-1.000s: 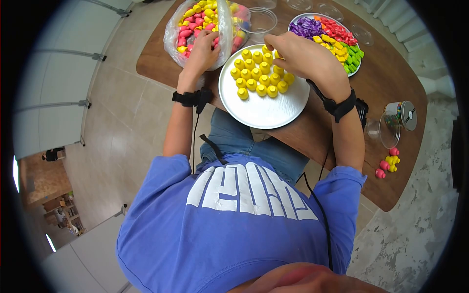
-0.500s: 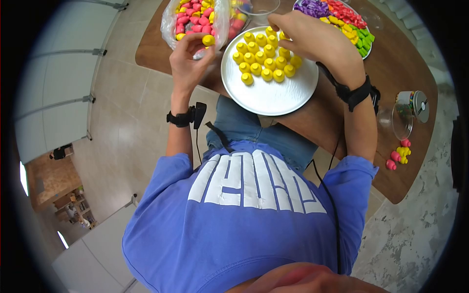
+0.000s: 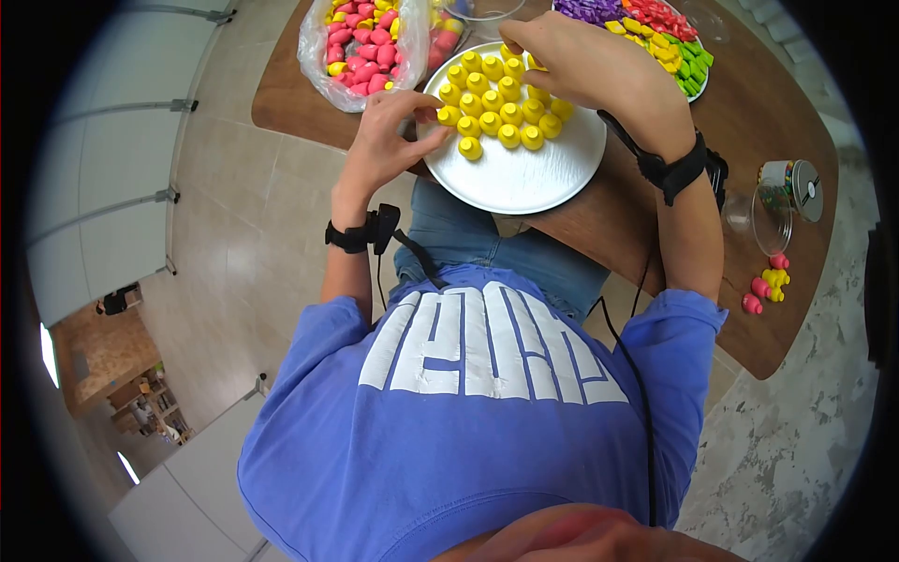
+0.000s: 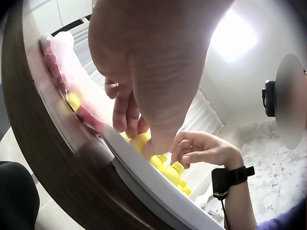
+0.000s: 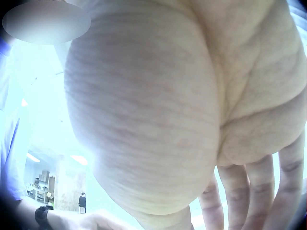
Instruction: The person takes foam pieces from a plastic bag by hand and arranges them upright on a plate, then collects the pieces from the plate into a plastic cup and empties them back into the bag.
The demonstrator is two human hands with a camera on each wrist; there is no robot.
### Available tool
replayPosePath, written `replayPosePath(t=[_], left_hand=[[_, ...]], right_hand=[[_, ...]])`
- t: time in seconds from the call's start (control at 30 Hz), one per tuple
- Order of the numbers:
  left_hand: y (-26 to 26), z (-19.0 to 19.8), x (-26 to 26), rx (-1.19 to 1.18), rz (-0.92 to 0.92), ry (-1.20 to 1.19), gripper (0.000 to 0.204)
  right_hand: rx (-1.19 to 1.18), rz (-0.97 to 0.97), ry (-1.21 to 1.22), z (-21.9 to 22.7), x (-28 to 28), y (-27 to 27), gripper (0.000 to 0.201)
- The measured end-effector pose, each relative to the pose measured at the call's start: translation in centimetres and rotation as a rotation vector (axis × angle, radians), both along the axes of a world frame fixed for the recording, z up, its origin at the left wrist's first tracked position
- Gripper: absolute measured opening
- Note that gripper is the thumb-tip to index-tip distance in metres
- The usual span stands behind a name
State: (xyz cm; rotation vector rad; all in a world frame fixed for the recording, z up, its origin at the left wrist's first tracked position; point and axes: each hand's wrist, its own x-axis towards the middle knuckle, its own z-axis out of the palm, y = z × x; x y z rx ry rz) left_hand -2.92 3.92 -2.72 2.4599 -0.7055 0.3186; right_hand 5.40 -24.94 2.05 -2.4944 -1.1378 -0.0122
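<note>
In the head view, several yellow bottle-shaped pieces [image 3: 508, 136] stand in close rows on a round white plate [image 3: 524, 187]. At the plate's left rim my left hand [image 3: 379, 140] pinches a yellow piece [image 3: 448, 115] between thumb and fingers. The left wrist view shows this hand [image 4: 153, 72] from the wrist side, its thumb against yellow [image 4: 140, 142]. My right hand [image 3: 609, 70] hovers over the plate's back right, fingers relaxed and bent beside the pieces. From the left wrist, the right hand [image 4: 206, 149] shows a gap between thumb and fingers; its palm [image 5: 158, 110] fills the right wrist view.
A clear plastic bag [image 3: 323, 84] of pink and yellow pieces lies behind the left hand. At the back right is a plate of purple, red, yellow and green pieces [image 3: 691, 70]. A jar [image 3: 805, 190], clear cup [image 3: 772, 220] and loose pieces [image 3: 760, 287] are on the right.
My left hand has come out of the bag with a yellow piece and moved right to the plate's left rim. The right hand has stayed over the plate's back right.
</note>
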Motion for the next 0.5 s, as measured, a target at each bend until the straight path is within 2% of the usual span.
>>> replayPosePath(t=[0.1,0.17,0.2,0.27,0.3,0.33,0.4,0.47,0.5], left_hand=[[0.1,0.7,0.0,0.029,-0.031,0.012,0.031],[0.8,1.0,0.5,-0.074,-0.018,0.076,0.027],[1.3,1.3,0.8,-0.075,-0.018,0.078,0.027],[2.5,1.8,2.0,-0.138,0.074,0.001,0.023],[3.1,1.4,2.8,-0.167,0.153,-0.061,0.022],[3.7,1.2,3.6,-0.166,0.154,-0.064,0.022],[4.7,0.8,5.5,-0.239,0.344,-0.055,0.021],[5.1,0.1,7.3,-0.236,0.364,-0.053,0.021],[5.2,-0.3,8.3,-0.138,0.329,-0.064,0.022]], right_hand=[[-0.022,-0.012,0.026,0.5,-0.1,0.3,0.028],[-0.047,-0.028,0.060,1.7,-1.0,-0.1,0.028],[-0.023,-0.031,0.003,3.1,-2.4,-0.7,0.024],[0.002,-0.035,-0.058,3.0,-2.4,-0.7,0.021],[-0.025,-0.037,-0.014,1.6,-1.1,-0.1,0.025],[-0.052,-0.038,0.029,1.0,-0.6,0.4,0.029],[-0.058,-0.034,0.020,0.9,-0.6,0.3,0.030],[-0.066,-0.032,0.009,1.1,-0.7,0.1,0.030],[-0.055,-0.027,0.005,1.1,-0.8,0.0,0.031]])
